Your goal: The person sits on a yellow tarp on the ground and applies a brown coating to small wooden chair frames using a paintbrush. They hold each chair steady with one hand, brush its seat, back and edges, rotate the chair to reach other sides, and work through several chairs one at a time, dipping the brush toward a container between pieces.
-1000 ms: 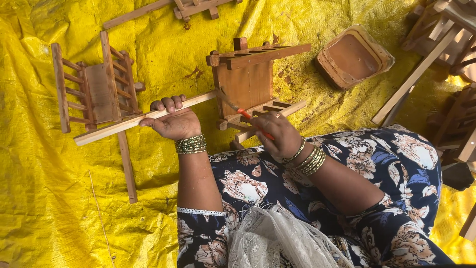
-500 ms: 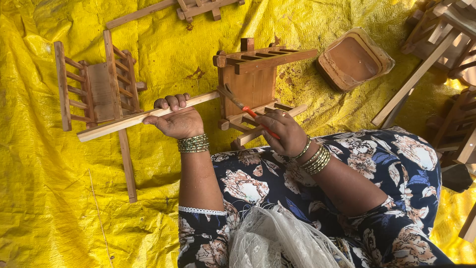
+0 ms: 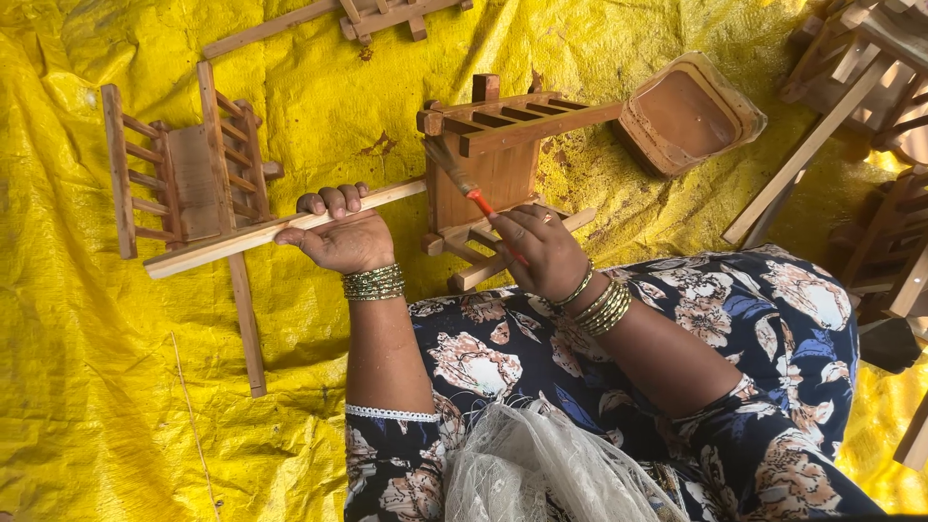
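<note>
My left hand grips the long pale handle of a small wooden cart, which stands tipped on the yellow sheet. My right hand holds a paintbrush with a red handle; its bristles rest against the cart's brown stained side panel, just under the slatted top. Both wrists wear green and gold bangles. My lap in a flowered dress lies just below the cart.
A second wooden cart lies flat at the left on the yellow sheet. A brown tray of stain sits at the upper right. More wooden pieces are stacked at the right edge and along the top.
The brush has moved up along the cart's side panel. The cart and its handle have shifted slightly; my left hand keeps its grip.
</note>
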Available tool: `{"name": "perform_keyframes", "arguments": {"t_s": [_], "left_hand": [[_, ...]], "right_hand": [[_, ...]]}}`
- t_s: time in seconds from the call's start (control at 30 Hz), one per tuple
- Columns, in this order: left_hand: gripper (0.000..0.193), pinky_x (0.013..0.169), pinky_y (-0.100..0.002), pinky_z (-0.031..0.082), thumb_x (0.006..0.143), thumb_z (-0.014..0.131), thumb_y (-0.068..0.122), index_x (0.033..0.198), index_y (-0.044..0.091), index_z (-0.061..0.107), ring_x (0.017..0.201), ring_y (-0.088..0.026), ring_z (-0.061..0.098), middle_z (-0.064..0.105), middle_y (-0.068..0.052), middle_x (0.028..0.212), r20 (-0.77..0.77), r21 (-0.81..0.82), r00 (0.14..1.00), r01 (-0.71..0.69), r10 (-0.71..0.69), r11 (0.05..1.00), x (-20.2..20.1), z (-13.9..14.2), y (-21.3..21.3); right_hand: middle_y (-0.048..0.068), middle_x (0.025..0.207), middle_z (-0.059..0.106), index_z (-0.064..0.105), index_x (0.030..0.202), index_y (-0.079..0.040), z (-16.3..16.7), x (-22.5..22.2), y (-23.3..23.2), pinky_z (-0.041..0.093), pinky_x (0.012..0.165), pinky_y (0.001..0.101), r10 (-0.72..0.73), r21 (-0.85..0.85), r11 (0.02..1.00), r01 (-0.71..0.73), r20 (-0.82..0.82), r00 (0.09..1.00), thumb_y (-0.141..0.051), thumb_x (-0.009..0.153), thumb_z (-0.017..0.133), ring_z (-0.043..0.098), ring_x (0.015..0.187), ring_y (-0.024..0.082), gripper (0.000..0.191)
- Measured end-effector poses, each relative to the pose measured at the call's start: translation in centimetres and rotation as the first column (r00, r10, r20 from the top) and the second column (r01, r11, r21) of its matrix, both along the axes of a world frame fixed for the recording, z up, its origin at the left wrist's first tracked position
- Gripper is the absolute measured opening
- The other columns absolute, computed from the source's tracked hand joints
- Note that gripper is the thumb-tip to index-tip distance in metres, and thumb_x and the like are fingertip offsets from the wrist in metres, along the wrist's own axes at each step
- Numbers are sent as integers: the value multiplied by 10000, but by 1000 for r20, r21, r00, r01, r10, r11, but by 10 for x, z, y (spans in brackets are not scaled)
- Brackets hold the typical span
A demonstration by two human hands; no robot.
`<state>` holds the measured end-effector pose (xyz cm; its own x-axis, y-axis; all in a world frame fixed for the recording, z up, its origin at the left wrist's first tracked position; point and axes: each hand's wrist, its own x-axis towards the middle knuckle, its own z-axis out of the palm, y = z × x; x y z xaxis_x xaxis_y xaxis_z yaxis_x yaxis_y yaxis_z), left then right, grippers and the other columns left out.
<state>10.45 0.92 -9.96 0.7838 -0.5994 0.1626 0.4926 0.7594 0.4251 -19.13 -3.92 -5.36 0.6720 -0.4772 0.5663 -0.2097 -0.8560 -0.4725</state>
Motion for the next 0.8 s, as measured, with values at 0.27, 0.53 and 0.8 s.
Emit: {"name": "perform_keyframes", "arguments": {"t_s": [0.27,0.53,0.8], "left_hand": [[695,781,-403,449,865,440,832,848,166,636,675,-205,543,552,0,674,23,2,1000,-14,14,1000,3,-3,-3],[692,783,-400,449,862,457,837,842,168,630,670,-201,538,550,1,676,27,-16,1000,-15,15,1000,3,-5,-1],[711,786,-408,442,826,427,860,805,171,603,633,-199,478,501,11,630,-1,16,1000,10,-10,1000,-1,1,0]], "right_hand": [[196,1104,706,612,1319,28,-18,-29,-41,541,885,462,-251,64,963,263,-152,956,-54,943,654,666,1004,352,388],[171,1016,723,677,1227,6,7,-27,-13,578,843,415,125,388,909,-151,90,988,-96,945,619,722,917,316,306],[153,976,776,759,1093,-15,-15,-49,-46,591,790,343,-56,683,730,12,43,997,-126,913,639,751,859,241,243]]}}
